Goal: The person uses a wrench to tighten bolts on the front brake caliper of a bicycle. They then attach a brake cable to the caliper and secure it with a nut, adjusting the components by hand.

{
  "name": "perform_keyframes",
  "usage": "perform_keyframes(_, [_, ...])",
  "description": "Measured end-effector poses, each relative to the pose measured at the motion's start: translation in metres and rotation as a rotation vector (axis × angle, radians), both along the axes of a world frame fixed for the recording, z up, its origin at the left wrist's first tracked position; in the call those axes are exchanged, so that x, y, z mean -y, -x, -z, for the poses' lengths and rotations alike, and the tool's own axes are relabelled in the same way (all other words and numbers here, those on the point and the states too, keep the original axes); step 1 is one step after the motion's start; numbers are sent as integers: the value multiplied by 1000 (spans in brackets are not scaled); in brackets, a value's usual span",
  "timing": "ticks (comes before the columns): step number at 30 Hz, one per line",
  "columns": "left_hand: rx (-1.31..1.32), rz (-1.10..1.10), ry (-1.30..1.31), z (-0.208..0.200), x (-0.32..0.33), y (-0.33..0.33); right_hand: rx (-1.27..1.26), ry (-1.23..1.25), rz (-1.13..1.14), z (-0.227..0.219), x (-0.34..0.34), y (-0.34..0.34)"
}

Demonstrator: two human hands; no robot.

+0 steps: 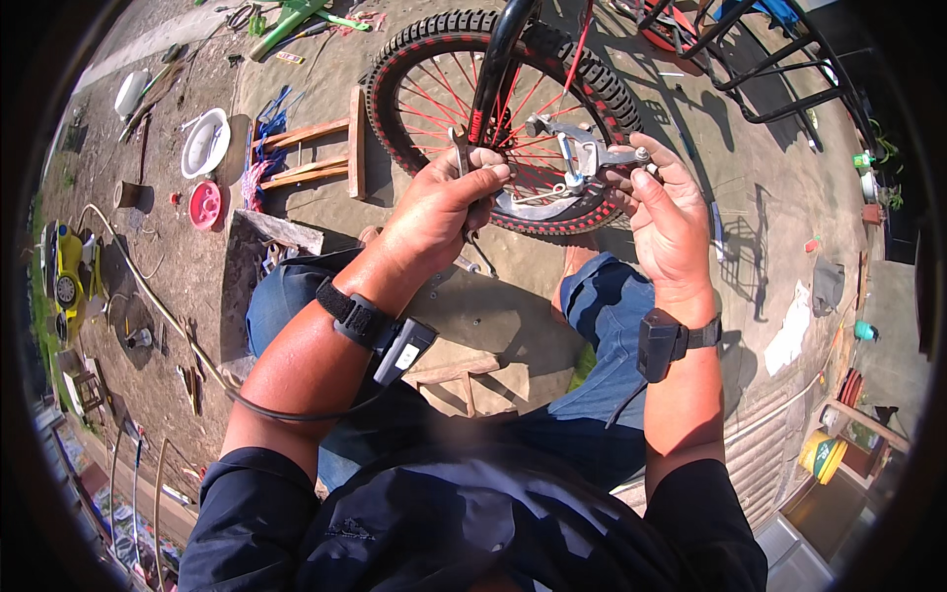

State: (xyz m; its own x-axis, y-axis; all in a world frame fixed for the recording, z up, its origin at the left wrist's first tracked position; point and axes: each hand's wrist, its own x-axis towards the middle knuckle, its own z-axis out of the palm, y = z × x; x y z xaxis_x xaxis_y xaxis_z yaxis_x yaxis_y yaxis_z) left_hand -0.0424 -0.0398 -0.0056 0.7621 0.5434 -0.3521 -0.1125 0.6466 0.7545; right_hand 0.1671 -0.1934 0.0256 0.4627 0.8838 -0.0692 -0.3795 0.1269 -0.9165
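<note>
My left hand is closed round a metal wrench, whose open jaw sticks up past my fingers near the black fork. Pinched in the fingers of my right hand is a silver bicycle brake caliper, with bolts and a small light-blue part on it. It is held over the lower right of a bicycle wheel with red spokes and a knobby black tyre. My left fingertips are apart from the caliper and partly hidden behind the hand.
A small wooden stool lies left of the wheel, near a pink bowl and a white basin. A tray with tools stands by my left knee. A black metal rack stands at the upper right.
</note>
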Motion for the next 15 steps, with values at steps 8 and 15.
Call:
perform_keyframes(8, [-13, -14, 40, 4, 1, -1, 5, -24, -12, 5, 0, -2])
perform_keyframes(15, [-49, -20, 45, 2, 4, -2, -15, -47, -39, 3, -2, -1])
